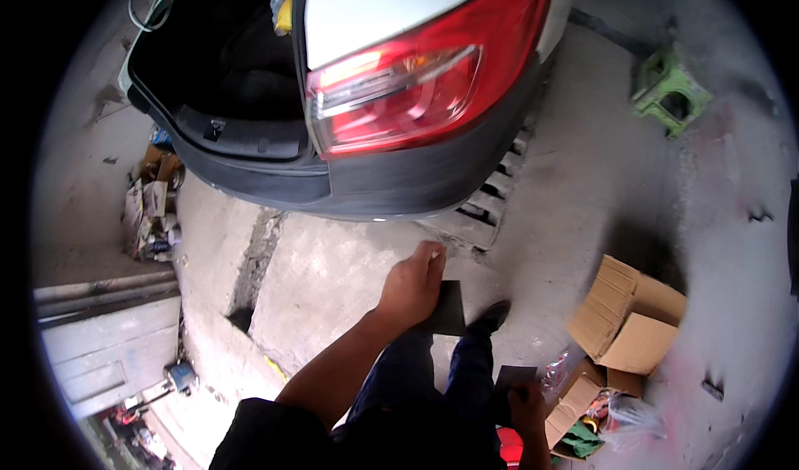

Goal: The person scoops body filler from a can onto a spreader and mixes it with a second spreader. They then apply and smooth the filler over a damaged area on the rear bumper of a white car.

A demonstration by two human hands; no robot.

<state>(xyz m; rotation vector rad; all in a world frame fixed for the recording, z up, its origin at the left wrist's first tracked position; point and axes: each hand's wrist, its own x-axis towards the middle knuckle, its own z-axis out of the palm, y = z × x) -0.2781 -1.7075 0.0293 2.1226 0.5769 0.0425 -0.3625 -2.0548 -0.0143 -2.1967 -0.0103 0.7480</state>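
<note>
My left hand is raised in front of me, short of the car's rear corner, with its fingers curled closed. A flat dark square sheet sticks out from under its palm side, and the hand seems to grip it. Low on the right, my right hand is closed on another dark sheet; shadow hides part of its fingers. Beyond my hands stands a white car with a red tail light and a dark grey bumper. Neither hand touches the car.
The car's trunk stands open at the upper left. On the right are an opened cardboard box, a lower box of mixed items and a green stool. A slotted drain grate runs beside the bumper. Clutter lies left.
</note>
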